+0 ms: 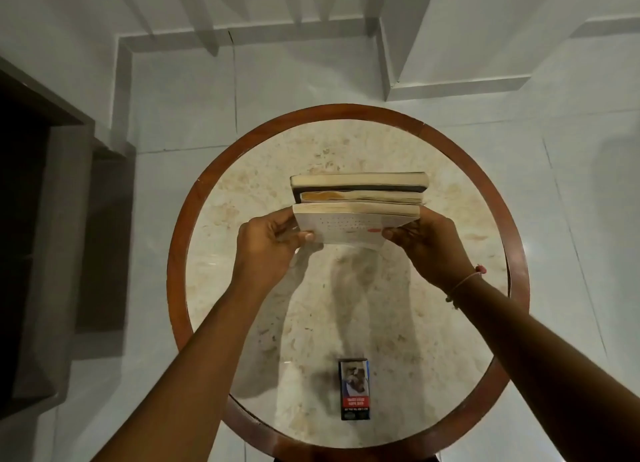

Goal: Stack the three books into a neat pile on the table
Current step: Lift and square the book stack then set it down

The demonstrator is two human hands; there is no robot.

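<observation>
Three books stand on edge, side by side, above the middle of the round table [450, 323], page edges facing up. The far book [358, 179] has a dark cover. The middle book [362, 197] shows yellowed pages. The near book [346, 227] has a white cover with small print and a red mark. My left hand [270, 243] grips the near book's left end, thumb on its cover. My right hand [426, 243] grips its right end the same way. Whether the books touch the tabletop is hidden behind the near cover.
A small dark printed box [354, 389] lies near the table's front edge, between my forearms. The table has a brown wooden rim [180, 226] and a pale marble top. White tiled floor surrounds it, and a dark doorway [31, 219] is at left.
</observation>
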